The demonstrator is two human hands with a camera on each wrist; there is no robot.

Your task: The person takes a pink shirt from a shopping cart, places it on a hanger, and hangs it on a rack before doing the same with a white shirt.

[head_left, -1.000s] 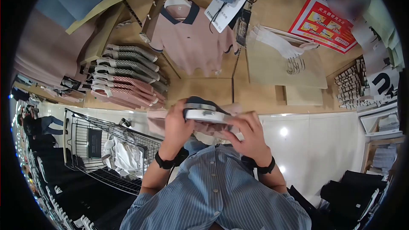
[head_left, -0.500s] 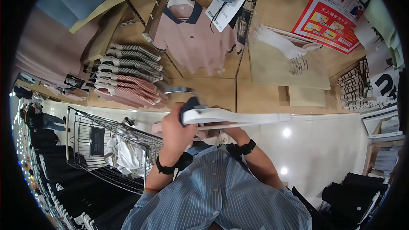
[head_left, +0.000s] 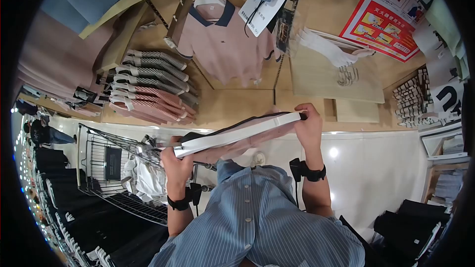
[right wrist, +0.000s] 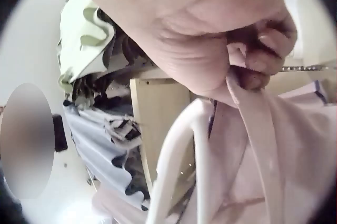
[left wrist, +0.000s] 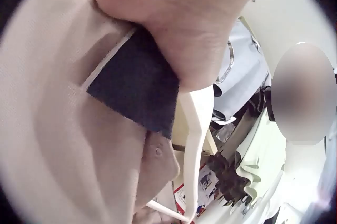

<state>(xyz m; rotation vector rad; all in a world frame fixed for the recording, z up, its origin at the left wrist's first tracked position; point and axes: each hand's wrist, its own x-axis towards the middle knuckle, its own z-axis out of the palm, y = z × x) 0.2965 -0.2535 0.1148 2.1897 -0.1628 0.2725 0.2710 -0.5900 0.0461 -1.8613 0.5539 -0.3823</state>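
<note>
A pink polo shirt (head_left: pixel 222 154) with a dark navy collar (left wrist: pixel 138 84) is stretched between both hands, a white hanger (head_left: pixel 242 135) along its top edge. My left hand (head_left: pixel 176 169) grips the collar end, beside the hanger's metal hook. In the left wrist view that palm lies over the collar, its fingers hidden. At the hanger's far end, my right hand (head_left: pixel 309 131) pinches the shirt's fabric. The right wrist view shows curled fingers (right wrist: pixel 263 58) on a pink fold, with the hanger's rounded end (right wrist: pixel 197 111) just beside it.
A wire shopping cart (head_left: pixel 96 160) holding white clothes (head_left: pixel 146 180) stands left. Striped shirts (head_left: pixel 153 81) and another pink polo (head_left: pixel 217 44) hang ahead. White hangers (head_left: pixel 326 49) lie on a right-hand shelf. Black clothes (head_left: pixel 410 222) sit lower right.
My left hand has moved left and down with the collar end. My right hand has come out from beneath the shirt to the hanger's right end, and the shirt is now spread wider.
</note>
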